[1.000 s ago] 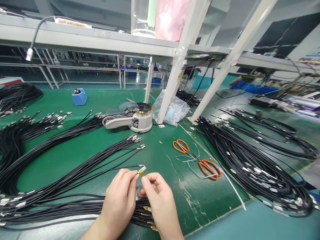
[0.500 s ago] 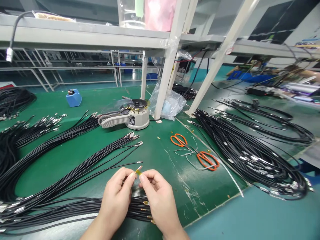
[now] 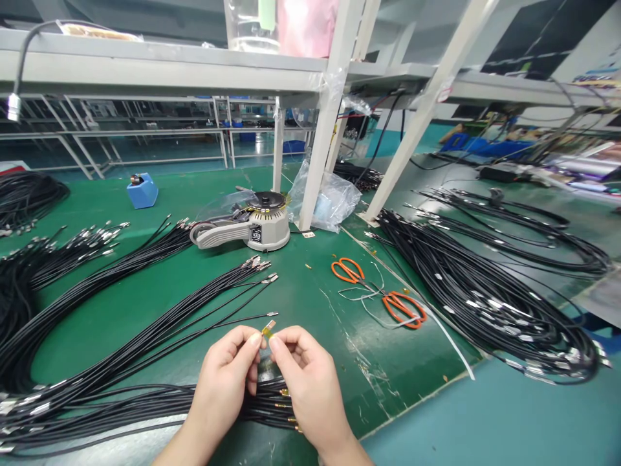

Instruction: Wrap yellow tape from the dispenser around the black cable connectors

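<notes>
My left hand [image 3: 227, 366] is closed in a pinch on a small copper-coloured connector end [image 3: 270, 323]. Thumb and forefinger of my right hand [image 3: 306, 372] press together on a small piece of yellow tape [image 3: 266, 332], which lies against that connector. The fingers cover most of both pieces, and whatever cable leads to the connector is hidden. Beneath the hands, a bundle of black cables [image 3: 160, 404] runs across the table, its gold-coloured tips [image 3: 284, 406] showing by my right wrist.
Ahead stands a round tape dispenser [image 3: 268, 230]. Orange-handled scissors [image 3: 403, 309] lie to the right with thin pale strands. More black cables [image 3: 485, 298] are coiled at far right, others [image 3: 145, 330] at left. A blue block [image 3: 142, 191] and a shelf post [image 3: 317, 149] stand behind.
The copper-coloured connector has tilted slightly and shows a little more above the fingertips. Both hands stay in nearly the same place, still pinching. The view has shifted slightly.
</notes>
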Available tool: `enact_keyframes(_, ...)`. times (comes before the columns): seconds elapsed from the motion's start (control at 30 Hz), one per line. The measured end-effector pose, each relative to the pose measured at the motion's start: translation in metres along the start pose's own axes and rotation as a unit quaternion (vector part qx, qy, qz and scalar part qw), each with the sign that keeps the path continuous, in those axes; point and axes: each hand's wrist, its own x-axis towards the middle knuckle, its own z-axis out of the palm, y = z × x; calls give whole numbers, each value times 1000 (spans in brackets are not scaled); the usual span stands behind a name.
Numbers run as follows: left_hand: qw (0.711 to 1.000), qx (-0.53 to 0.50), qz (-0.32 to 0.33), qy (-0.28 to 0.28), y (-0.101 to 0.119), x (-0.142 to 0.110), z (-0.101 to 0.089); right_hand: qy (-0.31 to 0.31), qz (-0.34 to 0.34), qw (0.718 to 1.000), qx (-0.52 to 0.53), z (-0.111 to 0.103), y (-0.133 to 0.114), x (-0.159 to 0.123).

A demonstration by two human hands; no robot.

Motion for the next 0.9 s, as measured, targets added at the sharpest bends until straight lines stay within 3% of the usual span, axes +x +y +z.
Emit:
enact_keyframes(0.37,992,-105,-22,-71,1,1,-4,-4,4,1000,27,1,-5,3)
enact_keyframes(0.63,961,-228,-63,-141,3,5,-6,-26,6,998,51,0,-11,6)
enact_keyframes(0.9,931,-264,-89,-237,3,9,-15,-59,17,995,77,-4,-13,5)
